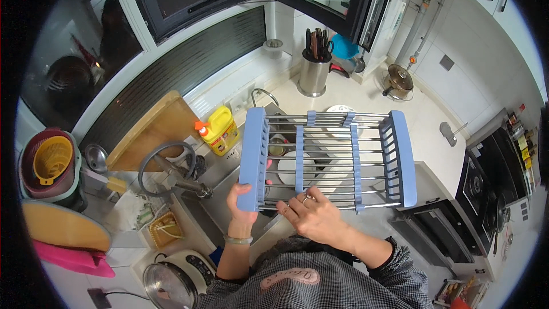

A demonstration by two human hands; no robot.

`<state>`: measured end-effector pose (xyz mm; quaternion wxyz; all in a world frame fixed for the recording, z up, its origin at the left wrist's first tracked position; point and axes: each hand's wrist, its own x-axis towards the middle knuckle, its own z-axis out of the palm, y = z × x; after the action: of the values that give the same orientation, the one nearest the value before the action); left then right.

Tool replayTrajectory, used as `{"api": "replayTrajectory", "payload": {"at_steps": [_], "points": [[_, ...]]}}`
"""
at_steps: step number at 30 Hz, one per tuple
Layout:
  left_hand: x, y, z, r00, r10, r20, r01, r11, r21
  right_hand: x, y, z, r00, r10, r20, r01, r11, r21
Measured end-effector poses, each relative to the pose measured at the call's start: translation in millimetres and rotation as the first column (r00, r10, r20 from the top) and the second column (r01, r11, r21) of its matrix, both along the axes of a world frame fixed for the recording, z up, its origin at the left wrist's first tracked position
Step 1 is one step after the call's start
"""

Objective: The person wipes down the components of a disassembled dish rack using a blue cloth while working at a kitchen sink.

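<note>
Held up over the sink and counter is an extendable dish drying rack [251,154] with blue plastic ends and metal rods. My left hand [241,204] grips its left end near the front corner, the thumb in front and fingertips showing behind. At the front rods, my right hand [311,216] has its fingers curled over the metal beside a blue clip strip. Below the rack, partly seen through the rods, lies the stainless steel sink [223,210] with a white bowl [289,167] in it. A patterned plate [340,109] on the counter is partly hidden by the rack.
A grey faucet [184,182] and a yellow detergent jug [221,132] stand by the sink. Behind are a knife holder [312,77] and an open window sash [317,4]. A lidded pot [398,80] sits at back right, an electric cooker [176,279] at lower left.
</note>
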<state>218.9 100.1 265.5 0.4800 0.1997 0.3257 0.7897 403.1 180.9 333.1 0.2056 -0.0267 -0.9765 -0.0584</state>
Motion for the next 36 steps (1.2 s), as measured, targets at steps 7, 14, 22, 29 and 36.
{"api": "replayTrajectory", "payload": {"at_steps": [7,14,22,29,36], "points": [[12,32,1,0.998,0.057,-0.004,-0.057,0.998,0.034,0,32,13,0.996,-0.016,0.083,0.025,0.994,-0.111],[33,67,-6,0.994,0.093,-0.049,-0.093,0.996,0.007,14,76,17,0.978,-0.029,0.206,0.124,0.877,-0.464],[50,82,24,0.983,0.183,0.022,-0.185,0.978,0.099,21,57,11,0.992,-0.091,0.083,0.101,0.986,-0.129],[37,70,15,0.995,0.087,-0.041,-0.088,0.996,-0.017,19,64,10,0.979,-0.164,0.118,0.189,0.947,-0.259],[29,61,7,0.992,0.123,-0.017,-0.123,0.961,-0.246,81,90,37,0.981,-0.195,-0.022,0.178,0.930,-0.321]]}}
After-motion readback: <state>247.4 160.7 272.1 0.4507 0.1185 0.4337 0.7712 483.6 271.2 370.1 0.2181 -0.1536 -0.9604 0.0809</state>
